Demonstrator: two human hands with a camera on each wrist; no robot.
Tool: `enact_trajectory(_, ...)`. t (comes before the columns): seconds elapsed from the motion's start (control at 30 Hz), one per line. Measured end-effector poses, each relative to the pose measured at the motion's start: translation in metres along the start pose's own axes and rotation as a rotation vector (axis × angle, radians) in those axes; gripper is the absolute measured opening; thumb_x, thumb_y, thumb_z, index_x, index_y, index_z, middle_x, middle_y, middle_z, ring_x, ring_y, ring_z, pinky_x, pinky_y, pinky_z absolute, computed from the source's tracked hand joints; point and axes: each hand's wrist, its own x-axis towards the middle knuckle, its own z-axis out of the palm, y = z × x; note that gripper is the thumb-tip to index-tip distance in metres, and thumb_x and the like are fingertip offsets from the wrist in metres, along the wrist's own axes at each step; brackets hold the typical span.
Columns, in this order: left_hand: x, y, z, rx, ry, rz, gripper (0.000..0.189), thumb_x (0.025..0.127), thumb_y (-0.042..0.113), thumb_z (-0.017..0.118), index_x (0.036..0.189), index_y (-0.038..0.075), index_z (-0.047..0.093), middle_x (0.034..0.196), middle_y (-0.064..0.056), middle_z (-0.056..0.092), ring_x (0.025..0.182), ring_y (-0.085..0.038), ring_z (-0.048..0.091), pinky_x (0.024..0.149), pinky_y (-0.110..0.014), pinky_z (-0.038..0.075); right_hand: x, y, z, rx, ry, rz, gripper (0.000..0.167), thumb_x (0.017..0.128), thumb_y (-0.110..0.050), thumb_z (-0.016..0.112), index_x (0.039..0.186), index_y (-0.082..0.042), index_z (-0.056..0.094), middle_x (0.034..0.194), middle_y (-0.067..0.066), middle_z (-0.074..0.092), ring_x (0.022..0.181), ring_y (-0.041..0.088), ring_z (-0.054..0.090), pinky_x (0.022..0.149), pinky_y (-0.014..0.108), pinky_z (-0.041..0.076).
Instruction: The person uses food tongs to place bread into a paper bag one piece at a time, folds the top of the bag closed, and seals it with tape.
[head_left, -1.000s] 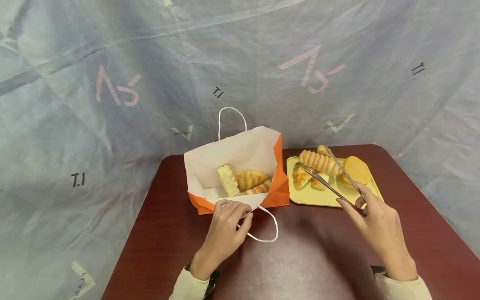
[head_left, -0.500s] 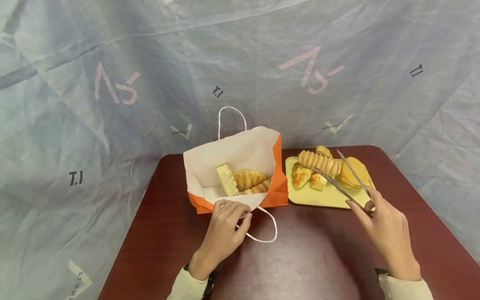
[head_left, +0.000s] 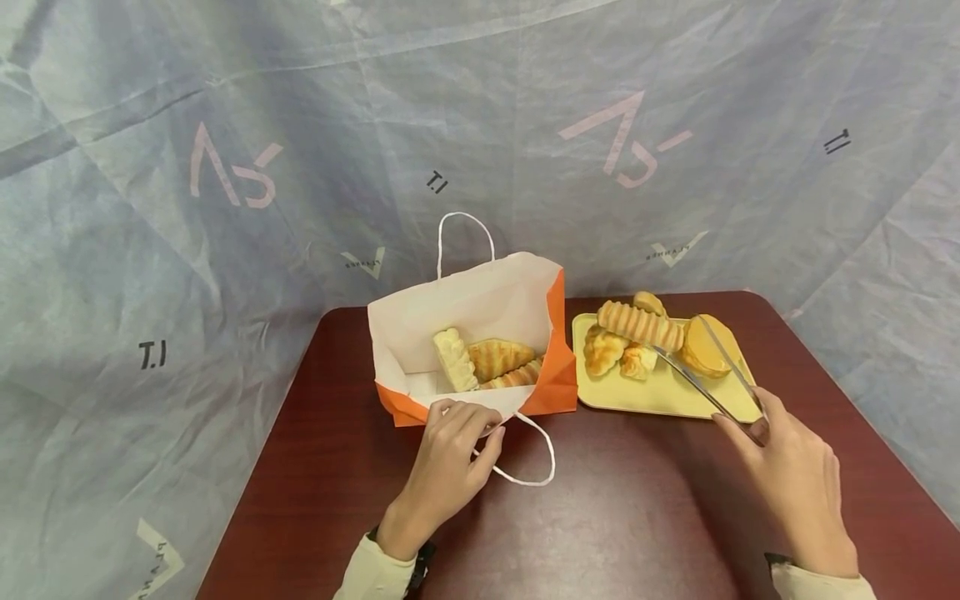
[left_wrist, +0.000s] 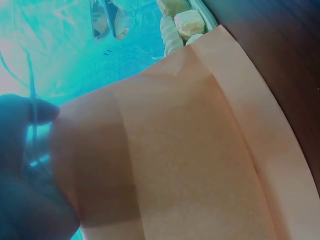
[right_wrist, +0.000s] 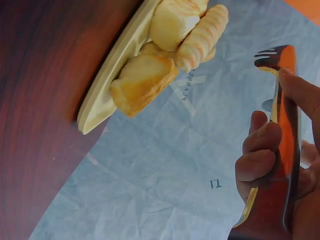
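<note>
My left hand (head_left: 453, 462) pinches the front rim of an orange paper bag (head_left: 558, 383), white inside, whose mouth gapes toward me. Inside it lie a pale braided bread (head_left: 454, 360), a golden bread (head_left: 501, 359) and a ridged roll (head_left: 516, 376). My right hand (head_left: 798, 479) holds metal tongs (head_left: 697, 384), with their arms spread over the right part of a yellow tray (head_left: 645, 398). Between the arms nothing is gripped. A long ridged roll (head_left: 640, 326) lies across other breads on the tray. A round yellow bread (head_left: 707, 346) sits under the tongs' far arm.
The tray also bears a croissant-like bread (head_left: 602, 352), a small bun (head_left: 638, 362) and another bread (head_left: 648, 302) at the back. One white bag handle (head_left: 553, 454) loops over the dark red table (head_left: 600, 517). A grey sheet (head_left: 480, 125) hangs behind.
The tongs have let go of the ridged roll, which stays on the tray. My right hand has drawn them to the right and toward me. My left hand has hardly moved.
</note>
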Motion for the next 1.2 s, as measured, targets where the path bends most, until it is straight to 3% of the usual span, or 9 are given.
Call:
enact_trajectory(0.33, 0.0, -0.001, 0.001, 0.012, 0.003, 0.002, 0.004, 0.09, 0.013, 0.068, 0.094, 0.013, 0.069, 0.087, 0.004, 0.066, 0.083, -0.011, 0.062, 0.088, -0.039, 0.038, -0.004, 0.013, -0.007, -0.082, -0.096, 0.095, 0.049, 0.078, -0.027, 0.084, 0.117, -0.01, 0.06, 0.071, 0.004, 0.061, 0.045, 0.029, 0.05, 0.039, 0.037, 0.026)
enact_trajectory(0.77, -0.001, 0.0, 0.003, 0.004, 0.002, 0.007, 0.004, 0.092, 0.016, 0.065, 0.094, 0.014, 0.069, 0.087, 0.005, 0.066, 0.082, -0.011, 0.062, 0.088, -0.039, 0.038, -0.008, 0.024, -0.01, -0.167, -0.228, 0.196, 0.061, 0.084, -0.039, 0.078, 0.125, -0.002, 0.053, 0.066, 0.015, 0.058, 0.045, 0.045, 0.047, 0.037, 0.046, 0.027)
enact_trajectory(0.93, -0.001, 0.0, 0.003, 0.005, 0.002, 0.009, 0.003, 0.092, 0.015, 0.066, 0.094, 0.014, 0.068, 0.087, 0.005, 0.066, 0.082, -0.011, 0.062, 0.088, -0.039, 0.038, -0.008, 0.028, -0.008, -0.193, -0.273, 0.247, 0.062, 0.086, -0.037, 0.076, 0.126, 0.002, 0.05, 0.072, 0.027, 0.058, 0.049, 0.053, 0.047, 0.037, 0.05, 0.027)
enact_trajectory(1.2, -0.001, -0.002, 0.004, 0.008, 0.007, 0.012, 0.004, 0.091, 0.014, 0.067, 0.094, 0.013, 0.069, 0.086, 0.004, 0.066, 0.082, -0.011, 0.062, 0.088, -0.039, 0.038, -0.008, 0.032, -0.004, -0.2, -0.297, 0.271, 0.061, 0.086, -0.028, 0.076, 0.129, 0.005, 0.048, 0.08, 0.035, 0.057, 0.054, 0.058, 0.049, 0.038, 0.052, 0.028)
